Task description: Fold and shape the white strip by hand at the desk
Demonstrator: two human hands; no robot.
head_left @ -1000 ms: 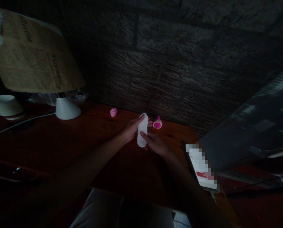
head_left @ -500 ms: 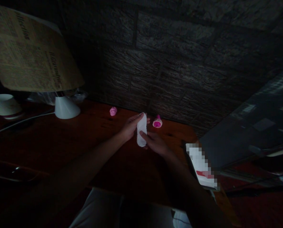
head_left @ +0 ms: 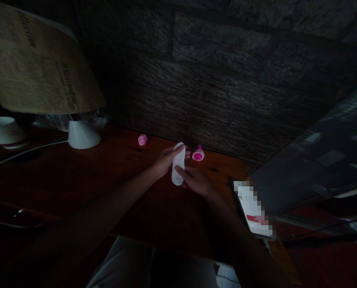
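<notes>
Between my hands, above the wooden table, is a flat white strip of what looks like modelling clay [head_left: 178, 162], long and rounded at both ends. My left hand [head_left: 165, 160] grips its upper part, thumb lying across the face and fingers behind. Lower down, my right hand [head_left: 194, 179] pinches the right edge with the thumb on top; its other fingers are partly hidden. Just beyond my hands lies a pink piece with a pale rim and a darker pink centre [head_left: 198, 155]. A small pink lump [head_left: 142, 139] sits farther left, apart from both hands.
A lamp [head_left: 82, 134] with a newsprint shade stands at the left, its cord running past a paper cup [head_left: 4, 132]. To the right, a tablet or phone with a blurred screen [head_left: 253, 210] lies near the table edge. A dark brick wall [head_left: 220, 80] rises behind the table [head_left: 106, 176].
Both hands keep their hold on the white strip, which has shifted very slightly left. My left thumb reaches a little farther across its upper end. The pink pieces stay put.
</notes>
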